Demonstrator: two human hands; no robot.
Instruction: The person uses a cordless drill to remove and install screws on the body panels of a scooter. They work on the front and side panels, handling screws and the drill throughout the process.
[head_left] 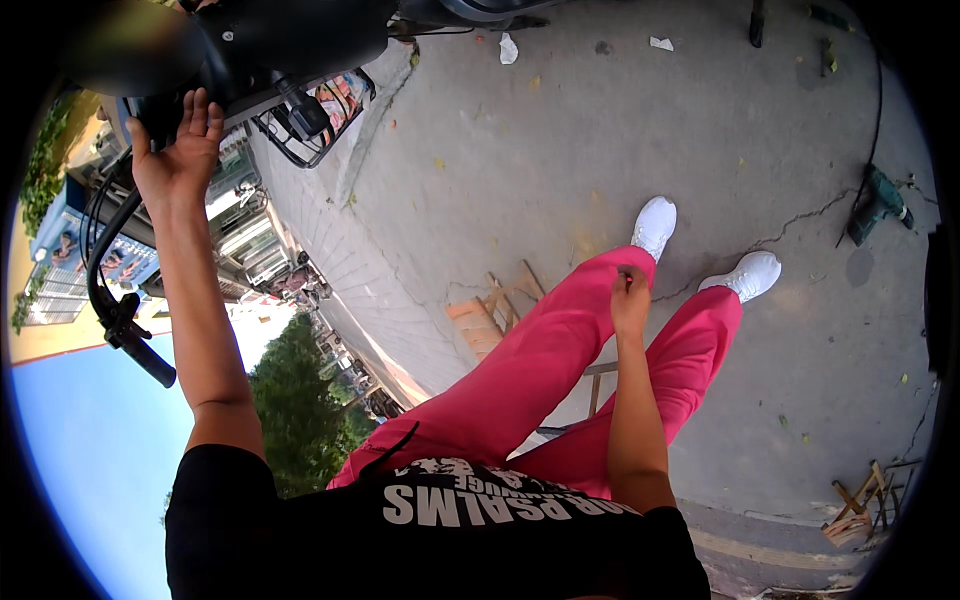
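Observation:
My left hand (pixel 180 160) is raised at the upper left, fingers spread and palm showing. Its fingertips reach the underside of a dark body panel (pixel 290 45) that looks like part of an electric bike; whether they press on it I cannot tell. Beside my left forearm, a black handlebar (pixel 97 270) curves down to a brake lever and rubber grip. My right hand (pixel 630 300) is by my knee, over the pink trousers (pixel 520 370). Its fingers are curled together, and anything small between them is hidden.
A green power drill (pixel 880 205) with a cord lies on the concrete at the right. Wooden stools stand beyond my leg (pixel 480 325) and at the lower right (pixel 855 505). A wire basket (pixel 320 140) sits below the dark panel. White paper scraps (pixel 508 48) litter the ground.

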